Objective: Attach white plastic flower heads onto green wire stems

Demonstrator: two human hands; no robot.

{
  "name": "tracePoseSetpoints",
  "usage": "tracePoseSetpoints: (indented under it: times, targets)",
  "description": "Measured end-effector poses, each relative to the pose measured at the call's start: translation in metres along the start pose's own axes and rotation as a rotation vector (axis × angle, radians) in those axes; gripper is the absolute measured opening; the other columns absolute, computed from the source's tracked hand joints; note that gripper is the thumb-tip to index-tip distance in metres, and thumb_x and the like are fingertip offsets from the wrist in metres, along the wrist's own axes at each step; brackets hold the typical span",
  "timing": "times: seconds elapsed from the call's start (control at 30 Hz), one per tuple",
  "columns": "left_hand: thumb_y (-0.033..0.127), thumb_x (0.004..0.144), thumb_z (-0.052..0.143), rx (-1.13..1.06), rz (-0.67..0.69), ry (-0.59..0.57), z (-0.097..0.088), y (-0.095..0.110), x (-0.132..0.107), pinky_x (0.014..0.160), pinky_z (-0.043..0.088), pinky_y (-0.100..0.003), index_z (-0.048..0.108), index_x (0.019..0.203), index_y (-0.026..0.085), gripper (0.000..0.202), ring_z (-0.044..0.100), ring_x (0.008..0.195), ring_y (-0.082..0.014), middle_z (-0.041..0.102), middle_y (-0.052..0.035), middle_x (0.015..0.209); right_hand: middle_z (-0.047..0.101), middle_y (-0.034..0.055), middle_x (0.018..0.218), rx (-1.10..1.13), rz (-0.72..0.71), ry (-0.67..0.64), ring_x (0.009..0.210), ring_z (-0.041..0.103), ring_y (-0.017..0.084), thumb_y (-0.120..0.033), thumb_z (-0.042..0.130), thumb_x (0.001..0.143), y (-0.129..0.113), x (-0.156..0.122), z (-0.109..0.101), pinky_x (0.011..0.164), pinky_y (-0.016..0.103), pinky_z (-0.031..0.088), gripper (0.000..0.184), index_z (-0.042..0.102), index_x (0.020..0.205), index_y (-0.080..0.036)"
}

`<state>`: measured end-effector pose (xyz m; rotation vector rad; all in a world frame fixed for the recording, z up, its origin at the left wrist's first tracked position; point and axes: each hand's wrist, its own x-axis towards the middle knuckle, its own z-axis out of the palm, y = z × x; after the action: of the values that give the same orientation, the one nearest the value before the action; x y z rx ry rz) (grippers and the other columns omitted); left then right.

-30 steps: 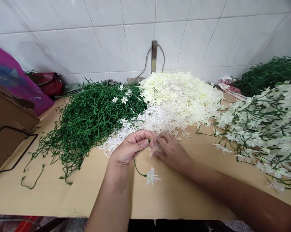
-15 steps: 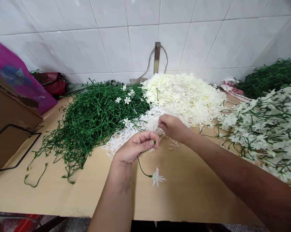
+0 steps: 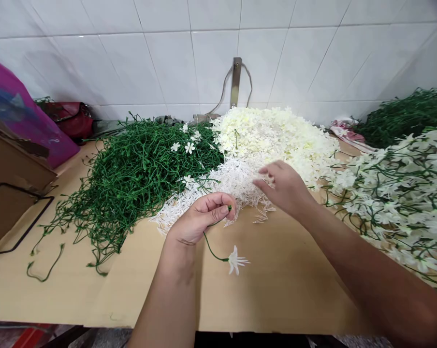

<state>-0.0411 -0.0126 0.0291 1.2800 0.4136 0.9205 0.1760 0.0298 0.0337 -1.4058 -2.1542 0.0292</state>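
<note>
My left hand (image 3: 208, 217) is pinched on a green artificial flower stem (image 3: 211, 252), whose bare green tip shows between thumb and forefinger. The stem's other end hangs below the hand and carries a white flower (image 3: 236, 261) with thin white stamens poking out. My right hand (image 3: 284, 187) is open, thumb and fingers apart with nothing visible between them. It hovers by the right side of a heap of thin white stamens (image 3: 236, 179), in front of a mound of pale white petals (image 3: 272, 135).
A tangled pile of green stems (image 3: 142, 164) covers the left. Finished-looking white flowers on stems (image 3: 403, 203) are heaped at right, with more green stems (image 3: 410, 113) behind. A cardboard box (image 3: 11, 179) and pink bag (image 3: 30, 116) stand far left. A tiled wall (image 3: 160, 63) closes the back.
My right hand has moved to the right, away from the left hand, and its fingers have opened. The left hand keeps hold of the stem, nearly still. The view has shifted slightly.
</note>
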Motion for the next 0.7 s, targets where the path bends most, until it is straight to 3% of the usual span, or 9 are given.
tracePoseSetpoints:
  times: [0.13, 0.27, 0.47, 0.57, 0.7]
  targets:
    - [0.032, 0.075, 0.059, -0.006, -0.035, 0.013, 0.000, -0.001, 0.000, 0.066, 0.031, -0.026, 0.057, 0.070, 0.013, 0.019, 0.044, 0.068, -0.0123, 0.049, -0.0023, 0.068, 0.054, 0.0138, 0.092, -0.070, 0.010, -0.201, 0.088, 0.050, 0.027, -0.041, 0.058, 0.074, -0.002, -0.049, 0.003, 0.076, 0.040, 0.043, 0.033, 0.057, 0.091, -0.013]
    - [0.034, 0.073, 0.061, 0.023, -0.066, 0.041, 0.002, -0.001, 0.000, 0.066, 0.031, -0.025, 0.058, 0.070, 0.013, 0.021, 0.044, 0.068, -0.0123, 0.050, -0.0025, 0.068, 0.053, 0.0118, 0.093, -0.027, -0.005, -0.252, 0.086, 0.051, 0.022, -0.028, 0.054, 0.079, -0.010, -0.064, 0.018, 0.077, 0.036, 0.043, 0.014, 0.057, 0.085, -0.015]
    - [0.034, 0.073, 0.061, 0.047, -0.091, 0.067, 0.004, 0.000, 0.002, 0.066, 0.031, -0.025, 0.058, 0.069, 0.013, 0.022, 0.044, 0.067, -0.0119, 0.050, -0.0021, 0.067, 0.053, 0.0090, 0.082, -0.004, -0.052, -0.299, 0.073, 0.051, 0.016, -0.009, 0.041, 0.082, -0.013, -0.050, 0.027, 0.068, 0.028, 0.042, 0.018, 0.056, 0.073, -0.014]
    - [0.035, 0.071, 0.062, 0.047, -0.095, 0.081, 0.003, 0.000, 0.002, 0.066, 0.031, -0.025, 0.058, 0.069, 0.013, 0.022, 0.044, 0.067, -0.0120, 0.050, -0.0020, 0.067, 0.054, 0.0062, 0.078, 0.084, 0.006, -0.316, 0.068, 0.052, 0.014, -0.005, 0.044, 0.077, -0.010, -0.035, 0.017, 0.065, 0.026, 0.041, 0.016, 0.056, 0.071, -0.014]
    - [0.034, 0.073, 0.060, 0.041, -0.063, 0.053, 0.001, -0.001, 0.001, 0.066, 0.031, -0.025, 0.057, 0.070, 0.013, 0.021, 0.044, 0.068, -0.0123, 0.050, -0.0021, 0.068, 0.053, 0.0029, 0.068, 0.150, 0.049, -0.183, 0.063, 0.050, 0.013, -0.012, 0.051, 0.074, -0.014, 0.004, -0.003, 0.062, 0.026, 0.041, 0.010, 0.056, 0.067, -0.015]
